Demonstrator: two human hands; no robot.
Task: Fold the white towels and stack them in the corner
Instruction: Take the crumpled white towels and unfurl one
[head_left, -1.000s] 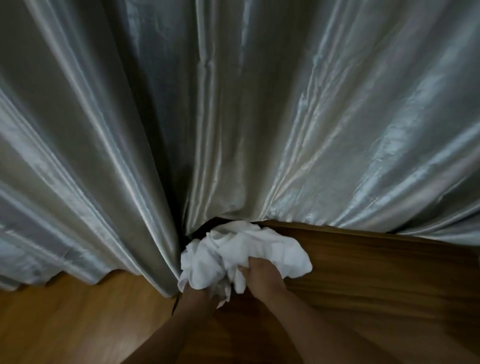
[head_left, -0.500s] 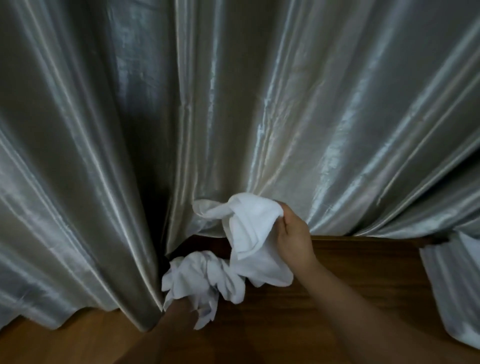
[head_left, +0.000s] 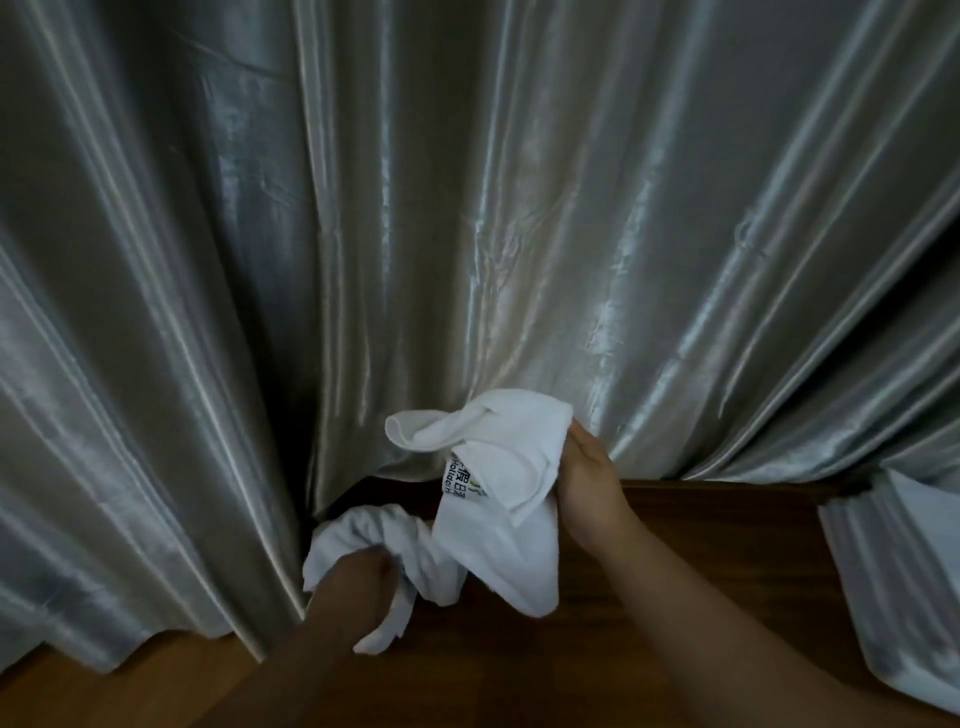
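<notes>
gripping a white towel (head_left: 498, 525) along its upper right edge, the right hand (head_left: 589, 493) holds it raised above the wooden surface (head_left: 701, 545), fingers curled around the cloth with the thumb on the near side. the towel hangs loose and crumpled — its top corner flops over to the left, and a printed label (head_left: 460, 480) with dark lettering shows on the side facing the camera. its lower part drapes down toward the wood; whether it touches cannot be told.

lower and to the left, the left hand (head_left: 353, 587) is closed in a fist around a bunched mass of white cloth (head_left: 363, 530), which spills out above the knuckles and trails below the hand in a short tail. the bunch meets the hanging towel at its right side, and it is not clear whether it is a second towel or the other end of the same one.

behind both hands a shiny grey curtain (head_left: 467, 234) falls in deep folds across nearly the whole view, its hem resting on the far edge of the wood. at the right edge a separate pale panel of fabric (head_left: 904, 597) hangs down over the surface — well apart from the towels. both forearms are bare.
</notes>
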